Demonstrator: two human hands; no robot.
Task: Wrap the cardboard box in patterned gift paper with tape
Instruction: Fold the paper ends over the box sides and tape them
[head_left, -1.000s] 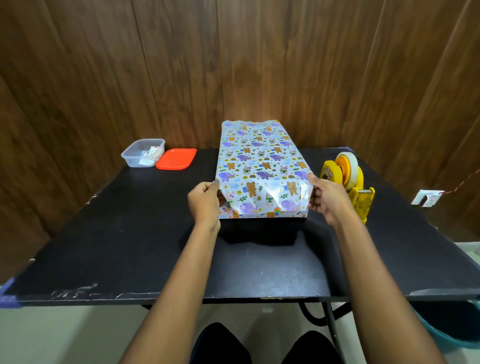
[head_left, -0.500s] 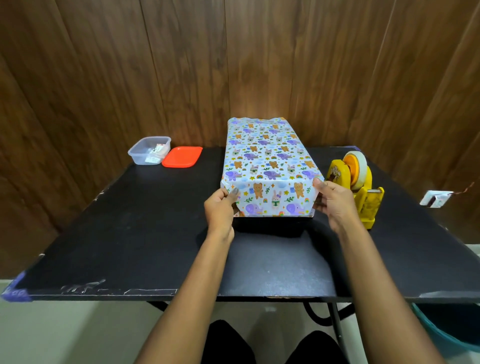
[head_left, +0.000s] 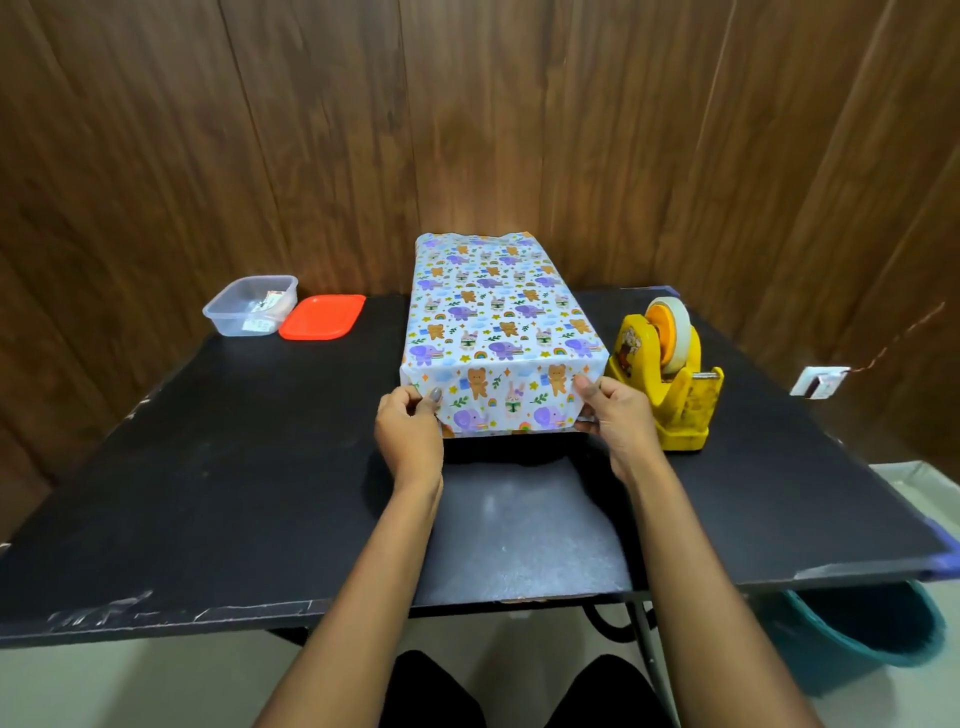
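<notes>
Box (head_left: 498, 322) btwn L grip (head_left: 408, 431), R grip (head_left: 618, 422)

A single wide-angle view, taken from the head, faced forward and down, box (head_left: 501, 322) framed near and at the centre, table (head_left: 208, 493) seen almost whole from its near edge to the wall (head_left: 311, 130) at its far edge.

place: plain indoor work corner; cues: wood-panelled wall (head_left: 467, 130); black table (head_left: 208, 467); tape dispenser (head_left: 670, 384)
</notes>
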